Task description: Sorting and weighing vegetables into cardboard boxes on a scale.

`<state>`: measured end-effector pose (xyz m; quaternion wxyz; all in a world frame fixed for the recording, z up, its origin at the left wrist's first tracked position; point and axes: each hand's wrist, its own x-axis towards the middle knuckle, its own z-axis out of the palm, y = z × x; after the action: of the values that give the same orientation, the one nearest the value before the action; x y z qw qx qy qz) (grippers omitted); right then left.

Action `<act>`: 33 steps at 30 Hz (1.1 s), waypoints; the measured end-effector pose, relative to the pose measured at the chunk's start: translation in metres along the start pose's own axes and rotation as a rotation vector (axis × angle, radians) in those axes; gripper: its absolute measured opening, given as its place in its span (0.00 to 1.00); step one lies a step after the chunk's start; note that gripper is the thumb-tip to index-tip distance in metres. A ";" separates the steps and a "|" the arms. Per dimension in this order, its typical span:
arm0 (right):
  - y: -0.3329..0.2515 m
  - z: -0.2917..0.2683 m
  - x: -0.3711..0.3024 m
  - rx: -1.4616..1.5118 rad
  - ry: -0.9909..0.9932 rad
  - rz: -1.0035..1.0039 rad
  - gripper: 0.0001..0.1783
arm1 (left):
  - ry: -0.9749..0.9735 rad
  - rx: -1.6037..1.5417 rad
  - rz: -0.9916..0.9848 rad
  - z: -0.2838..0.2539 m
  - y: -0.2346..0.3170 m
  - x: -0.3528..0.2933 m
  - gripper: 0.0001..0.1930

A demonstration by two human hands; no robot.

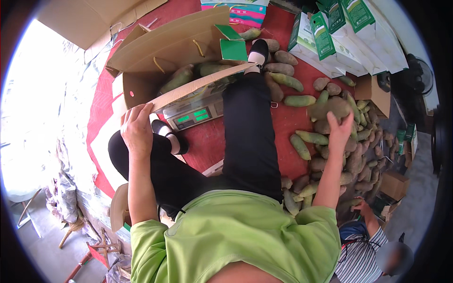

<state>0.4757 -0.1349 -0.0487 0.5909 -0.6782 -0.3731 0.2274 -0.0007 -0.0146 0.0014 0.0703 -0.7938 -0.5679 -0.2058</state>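
Note:
My left hand (pixel 138 129) is closed on the near top edge of an open cardboard box (pixel 181 94). Inside it lie several long green radishes (pixel 179 79). The box rests on a digital scale (pixel 188 118) with lit green displays. Out to the right, my right hand (pixel 340 128) has its thumb and fingers around a brown, rounded root vegetable (pixel 332 107), slightly blurred. Beneath and around that hand spreads a pile of green radishes and brown roots (pixel 356 160). The undersides of my right fingers are partly hidden.
Red cloth (pixel 203 146) covers the floor, with loose radishes (pixel 300 100) near my right leg. White-and-green cartons (pixel 342 37) stand at the far right. Another person (pixel 361 245) in stripes reaches into the pile at lower right. A flattened cardboard sheet (pixel 89 21) lies far left.

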 end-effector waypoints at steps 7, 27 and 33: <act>-0.136 0.089 0.050 0.454 -0.097 -0.514 0.30 | 0.001 -0.037 -0.018 0.000 -0.002 0.001 0.11; -0.073 0.202 0.053 -0.033 -0.341 -0.317 0.22 | -0.008 -0.005 -0.029 0.005 -0.004 0.001 0.10; 0.039 0.116 0.020 -0.050 -0.266 0.145 0.14 | -0.005 0.000 -0.046 0.006 -0.003 0.003 0.08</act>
<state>0.4101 -0.0468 -0.1069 0.5011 -0.6818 -0.4037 0.3480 -0.0013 -0.0086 -0.0028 0.0642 -0.7809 -0.5863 -0.2055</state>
